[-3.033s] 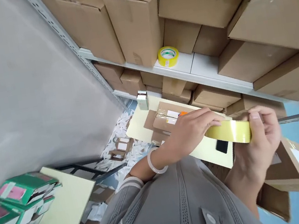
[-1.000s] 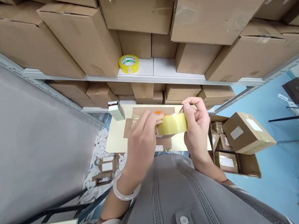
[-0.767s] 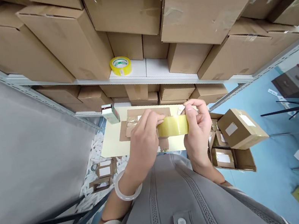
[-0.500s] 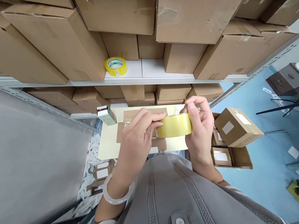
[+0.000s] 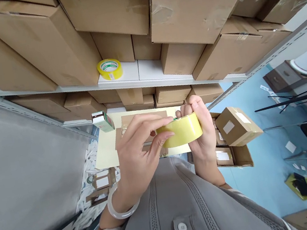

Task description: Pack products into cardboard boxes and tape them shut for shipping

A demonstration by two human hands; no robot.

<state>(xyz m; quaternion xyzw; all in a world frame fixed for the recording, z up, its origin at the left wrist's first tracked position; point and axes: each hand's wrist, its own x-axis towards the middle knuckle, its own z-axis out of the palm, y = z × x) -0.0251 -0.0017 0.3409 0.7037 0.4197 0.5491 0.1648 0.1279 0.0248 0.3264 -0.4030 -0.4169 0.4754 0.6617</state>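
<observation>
Between my two hands, above the table, is a roll of yellowish clear packing tape [image 5: 182,130]. My left hand [image 5: 140,149] pinches its left side, thumb on the outer face and fingers over the top edge. Curled round the right end of the roll is my right hand [image 5: 203,134], its thumb pointing up along the edge. The roll's flat outer band faces me, slightly tilted. Behind and below it, a flat piece of cardboard [image 5: 145,117] lies on the pale yellow table [image 5: 104,155], partly hidden by my hands.
A second tape roll [image 5: 110,69] sits on the shelf above. At the table's back left stands a small green and white box [image 5: 102,121]. Cardboard boxes [image 5: 199,2] fill the shelves. Right of the table, an open carton [image 5: 242,156] holds a labelled box [image 5: 237,126].
My left thumb has moved onto the roll's outer face, and the left hand grips further over it. The roll has tilted, its right end higher. The view has shifted slightly.
</observation>
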